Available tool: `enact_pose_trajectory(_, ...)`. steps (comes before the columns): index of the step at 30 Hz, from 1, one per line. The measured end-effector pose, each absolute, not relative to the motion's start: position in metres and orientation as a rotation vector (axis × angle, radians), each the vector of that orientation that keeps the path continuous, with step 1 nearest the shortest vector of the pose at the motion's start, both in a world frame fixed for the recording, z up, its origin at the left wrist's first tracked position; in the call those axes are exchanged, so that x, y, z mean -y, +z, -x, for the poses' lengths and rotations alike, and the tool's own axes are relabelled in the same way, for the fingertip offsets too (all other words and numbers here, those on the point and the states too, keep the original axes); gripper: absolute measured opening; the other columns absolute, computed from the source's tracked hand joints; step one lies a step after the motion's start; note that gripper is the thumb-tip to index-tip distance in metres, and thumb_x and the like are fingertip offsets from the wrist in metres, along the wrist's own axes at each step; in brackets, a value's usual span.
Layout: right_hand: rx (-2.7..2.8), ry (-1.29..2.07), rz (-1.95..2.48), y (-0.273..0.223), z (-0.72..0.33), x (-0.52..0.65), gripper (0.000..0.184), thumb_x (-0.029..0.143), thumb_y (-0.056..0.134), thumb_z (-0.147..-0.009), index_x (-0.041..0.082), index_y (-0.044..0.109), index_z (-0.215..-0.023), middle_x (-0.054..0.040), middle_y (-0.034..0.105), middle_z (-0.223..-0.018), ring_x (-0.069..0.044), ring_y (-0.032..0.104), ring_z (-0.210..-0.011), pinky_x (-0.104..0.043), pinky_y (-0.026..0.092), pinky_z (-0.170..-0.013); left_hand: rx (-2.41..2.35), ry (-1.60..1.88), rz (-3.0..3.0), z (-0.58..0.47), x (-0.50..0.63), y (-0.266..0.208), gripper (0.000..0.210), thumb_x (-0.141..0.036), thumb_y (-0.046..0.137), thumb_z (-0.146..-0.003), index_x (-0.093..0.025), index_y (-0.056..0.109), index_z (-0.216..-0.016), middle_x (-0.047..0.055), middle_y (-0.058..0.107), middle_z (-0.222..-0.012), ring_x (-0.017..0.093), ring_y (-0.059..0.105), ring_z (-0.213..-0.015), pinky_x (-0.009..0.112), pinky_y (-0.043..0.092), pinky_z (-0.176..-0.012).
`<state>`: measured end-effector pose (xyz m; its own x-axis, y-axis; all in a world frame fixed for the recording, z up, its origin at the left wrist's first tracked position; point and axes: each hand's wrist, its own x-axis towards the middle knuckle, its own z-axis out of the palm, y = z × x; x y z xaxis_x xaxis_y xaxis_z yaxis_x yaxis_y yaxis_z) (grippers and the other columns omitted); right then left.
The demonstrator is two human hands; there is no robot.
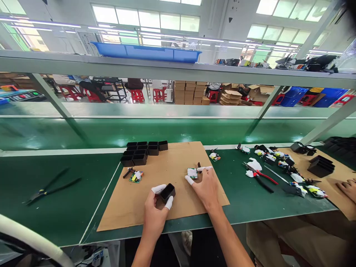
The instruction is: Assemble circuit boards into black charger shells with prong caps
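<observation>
Your left hand holds a small black box by the near edge of the cardboard, its grip snug around the sides. Your right hand pinches a white-topped board, closer to the right edge. More black boxes sit at the far left corner. 1 other board lies by the left edge. Black pliers lie on the counter past that edge.

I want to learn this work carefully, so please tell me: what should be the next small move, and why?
Probably close the right grip on the white-topped circuit board and lift it toward the black box. That grip is at the board's edge, and the left grip holds the box with its opening showing.
</observation>
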<state>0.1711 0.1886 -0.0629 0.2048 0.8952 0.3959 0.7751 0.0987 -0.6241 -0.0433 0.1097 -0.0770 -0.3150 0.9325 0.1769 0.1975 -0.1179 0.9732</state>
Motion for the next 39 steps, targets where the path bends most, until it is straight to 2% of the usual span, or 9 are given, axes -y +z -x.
enact_pose_trajectory(6,1.581,0.200,1.647,-0.065,-0.174,-0.190,0.045,0.050,0.082,-0.083,0.024,0.071,-0.118,-0.0107,0.062,-0.114,-0.037,0.065,-0.109,-0.052,0.054,-0.098,-1.520,1.486,-1.287,0.042,-0.107,-0.077,0.042,-0.040,0.083,-0.083,-0.022,0.072,-0.119,0.012,0.080,-0.122,0.033,0.077,-0.115,0.058,0.061,-0.109)
enact_pose_trajectory(13,1.649,0.430,1.417,-0.073,-0.184,-0.194,0.046,0.022,0.070,-0.078,0.030,0.072,-0.124,-0.0039,0.068,-0.114,-0.027,0.071,-0.098,-0.046,0.060,-0.092,-1.520,1.490,-1.294,0.042,-0.108,-0.078,0.043,-0.040,0.083,-0.083,-0.022,0.072,-0.120,0.012,0.080,-0.120,0.033,0.077,-0.115,0.058,0.060,-0.111)
enact_pose_trajectory(18,1.652,0.557,1.238,-0.079,-0.185,-0.196,0.055,0.014,0.061,-0.083,0.026,0.057,-0.137,-0.0074,0.070,-0.125,-0.026,0.073,-0.111,-0.046,0.063,-0.101,-1.524,1.485,-1.293,0.042,-0.109,-0.078,0.044,-0.040,0.084,-0.082,-0.022,0.072,-0.120,0.012,0.080,-0.121,0.034,0.078,-0.114,0.058,0.062,-0.107)
enact_pose_trajectory(21,1.697,0.606,1.144,-0.078,-0.184,-0.193,0.058,0.008,0.057,-0.086,0.029,0.056,-0.140,-0.0083,0.068,-0.132,-0.026,0.072,-0.120,-0.048,0.061,-0.110,-1.523,1.480,-1.294,0.043,-0.109,-0.077,0.044,-0.039,0.084,-0.082,-0.022,0.072,-0.121,0.013,0.080,-0.122,0.034,0.078,-0.115,0.057,0.063,-0.106)
enact_pose_trajectory(26,1.775,0.687,1.063,-0.074,-0.182,-0.186,0.058,0.012,0.066,-0.087,0.031,0.056,-0.141,-0.0074,0.064,-0.127,-0.025,0.073,-0.112,-0.046,0.064,-0.104,-1.518,1.483,-1.305,0.042,-0.108,-0.076,0.041,-0.036,0.082,-0.082,-0.022,0.072,-0.120,0.012,0.080,-0.121,0.032,0.078,-0.115,0.055,0.062,-0.108)
enact_pose_trajectory(29,1.852,0.736,1.063,-0.069,-0.183,-0.182,0.058,0.019,0.078,-0.085,0.030,0.058,-0.138,-0.0054,0.068,-0.124,-0.025,0.074,-0.108,-0.044,0.065,-0.099,-1.521,1.483,-1.307,0.041,-0.108,-0.077,0.041,-0.035,0.082,-0.083,-0.022,0.071,-0.120,0.011,0.080,-0.121,0.032,0.077,-0.115,0.055,0.061,-0.108)
enact_pose_trajectory(34,2.018,0.730,1.082,-0.058,-0.180,-0.180,0.073,0.030,0.093,-0.078,0.030,0.062,-0.144,-0.0078,0.073,-0.136,-0.033,0.070,-0.128,-0.051,0.058,-0.109,-1.520,1.489,-1.305,0.040,-0.108,-0.076,0.040,-0.034,0.083,-0.083,-0.022,0.071,-0.119,0.011,0.079,-0.122,0.031,0.076,-0.116,0.053,0.061,-0.108)
enact_pose_trajectory(36,2.055,0.687,1.086,-0.056,-0.178,-0.181,0.064,0.032,0.093,-0.081,0.029,0.067,-0.139,-0.0089,0.074,-0.133,-0.035,0.069,-0.129,-0.054,0.055,-0.110,-1.520,1.488,-1.304,0.040,-0.107,-0.074,0.041,-0.034,0.084,-0.082,-0.022,0.072,-0.119,0.010,0.079,-0.121,0.031,0.076,-0.116,0.051,0.061,-0.107)
enact_pose_trajectory(39,2.077,0.610,1.059,-0.054,-0.176,-0.182,0.040,0.028,0.088,-0.088,0.030,0.074,-0.125,-0.0057,0.077,-0.120,-0.031,0.072,-0.116,-0.050,0.057,-0.102,-1.522,1.488,-1.301,0.040,-0.107,-0.074,0.041,-0.033,0.084,-0.082,-0.023,0.072,-0.119,0.009,0.079,-0.120,0.030,0.076,-0.115,0.050,0.061,-0.108)
